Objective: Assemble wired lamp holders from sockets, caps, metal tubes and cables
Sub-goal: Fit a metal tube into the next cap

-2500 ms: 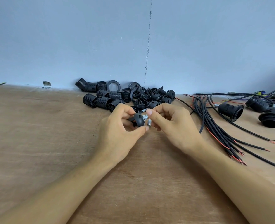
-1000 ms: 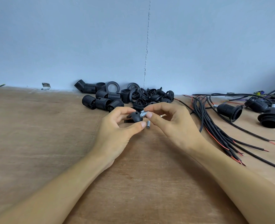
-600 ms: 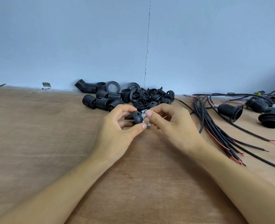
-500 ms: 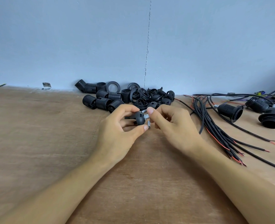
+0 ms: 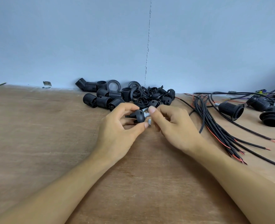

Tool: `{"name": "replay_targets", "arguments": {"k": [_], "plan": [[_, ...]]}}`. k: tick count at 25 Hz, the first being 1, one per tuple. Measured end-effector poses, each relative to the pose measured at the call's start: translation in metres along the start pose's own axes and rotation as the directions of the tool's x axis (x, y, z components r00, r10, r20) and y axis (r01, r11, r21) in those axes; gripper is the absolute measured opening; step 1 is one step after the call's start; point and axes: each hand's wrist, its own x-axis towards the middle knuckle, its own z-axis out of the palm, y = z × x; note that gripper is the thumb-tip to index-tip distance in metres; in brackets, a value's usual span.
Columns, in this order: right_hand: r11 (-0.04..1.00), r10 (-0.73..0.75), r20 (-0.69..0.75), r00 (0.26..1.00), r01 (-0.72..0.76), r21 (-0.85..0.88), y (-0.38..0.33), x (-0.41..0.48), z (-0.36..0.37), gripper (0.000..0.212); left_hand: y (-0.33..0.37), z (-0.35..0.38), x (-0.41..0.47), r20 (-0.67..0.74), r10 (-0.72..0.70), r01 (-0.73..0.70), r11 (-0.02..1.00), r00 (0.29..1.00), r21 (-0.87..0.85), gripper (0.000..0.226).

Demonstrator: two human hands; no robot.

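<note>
Gripping the black cap [image 5: 138, 116] between thumb and curled fingers, the left hand [image 5: 117, 135] holds it just above the table [image 5: 36, 143], near the pile of sockets [image 5: 104, 99], with its domed end facing the right hand [image 5: 174, 126]. From that end a short, silvery, threaded metal tube [image 5: 147, 114] juts out, its long axis running left to right. The right hand is nearer and pinches its free end, so any turning would go about that line.
</note>
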Motion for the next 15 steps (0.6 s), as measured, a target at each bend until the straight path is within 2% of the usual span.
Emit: {"name": "replay_targets", "arguments": {"k": [1, 2, 4, 5, 9, 10, 12, 15], "plan": [[1.0, -0.002, -0.003, 1.0, 0.002, -0.026, 0.0, -0.0005, -0.0008, 0.043, 0.0006, 0.0005, -0.0005, 0.003, 0.0, 0.0, 1.0, 1.0, 0.0, 0.041], [1.0, -0.005, 0.004, 1.0, 0.005, -0.006, 0.0002, -0.001, -0.0013, 0.039, 0.001, 0.0009, -0.0008, 0.003, 0.0, 0.0, 1.0, 1.0, -0.003, 0.04], [0.997, -0.02, 0.043, 0.999, 0.017, 0.076, 0.0002, -0.0012, -0.0007, 0.017, 0.0009, 0.0009, -0.0008, -0.003, 0.005, -0.005, 1.0, 1.0, -0.007, 0.039], [0.997, -0.029, 0.05, 0.998, 0.025, 0.075, 0.0002, -0.0007, 0.0, 0.014, 0.0007, 0.0006, -0.0009, -0.003, 0.007, -0.007, 1.0, 1.0, -0.003, 0.039], [0.999, -0.021, 0.039, 0.999, 0.022, -0.029, 0.0023, -0.0009, 0.0011, 0.051, 0.0002, 0.0005, -0.0004, 0.018, 0.014, -0.014, 1.0, 1.0, 0.024, 0.04], [1.0, -0.014, 0.037, 0.999, 0.015, -0.01, 0.0028, -0.0012, 0.0006, 0.052, -0.0005, 0.0007, 0.0002, 0.011, 0.006, -0.006, 1.0, 1.0, 0.023, 0.039], [0.999, -0.035, 0.039, 0.999, 0.034, 0.039, 0.0045, -0.0011, -0.0003, 0.035, -0.0018, -0.0003, 0.0014, -0.001, -0.012, 0.012, 1.0, 1.0, 0.013, 0.037], [0.994, -0.108, 0.051, 0.993, 0.11, -0.03, 0.0054, -0.0012, -0.001, 0.016, -0.0033, -0.0025, 0.002, 0.044, -0.021, 0.022, 0.999, 0.999, -0.026, 0.029]]}}
